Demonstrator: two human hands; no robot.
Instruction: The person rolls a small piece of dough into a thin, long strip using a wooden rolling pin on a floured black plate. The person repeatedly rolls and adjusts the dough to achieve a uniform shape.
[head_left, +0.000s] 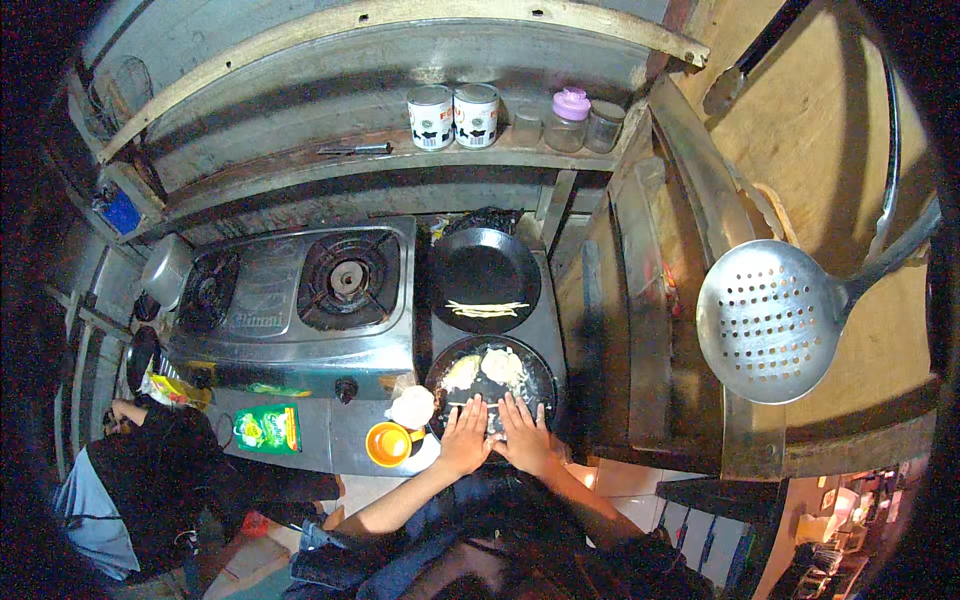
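Both my hands lie side by side, palms down, over the near part of a dark round pan (545, 367) with white flour on it. My left hand (465, 439) has its fingers spread, and a thin strip of dough runs under the fingertips. Beside it, my right hand (523, 441) is also spread flat, the thumbs close together. Two pale dough lumps, one left (461, 373) and one right (503, 367), sit just beyond my fingertips. Farther back, a black frying pan (484, 262) holds several thin dough strips (487, 308). What lies beneath my palms is hidden.
An orange cup (388, 444) and a white bag (412, 407) stand left of my hands. A green packet (268, 429) lies farther left, before a two-burner gas stove (259, 352). Cans (475, 116) and jars line the shelf. A perforated skimmer (772, 322) hangs right. Another person (150, 465) is at lower left.
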